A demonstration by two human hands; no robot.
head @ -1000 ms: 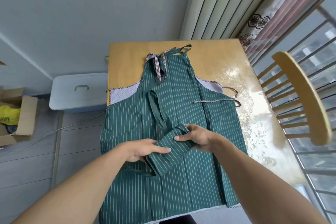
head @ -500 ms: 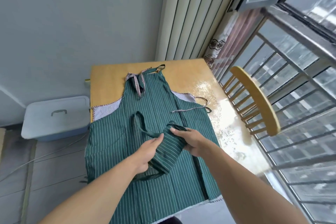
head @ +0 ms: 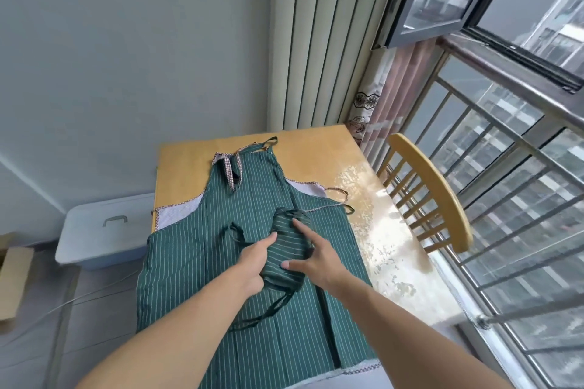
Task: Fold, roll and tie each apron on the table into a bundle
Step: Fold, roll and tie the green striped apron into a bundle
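Both hands grip rolled green apron bundle (head: 286,249), left hand (head: 252,262) and right hand (head: 316,257), above flat apron (head: 196,278) on table (head: 189,161).
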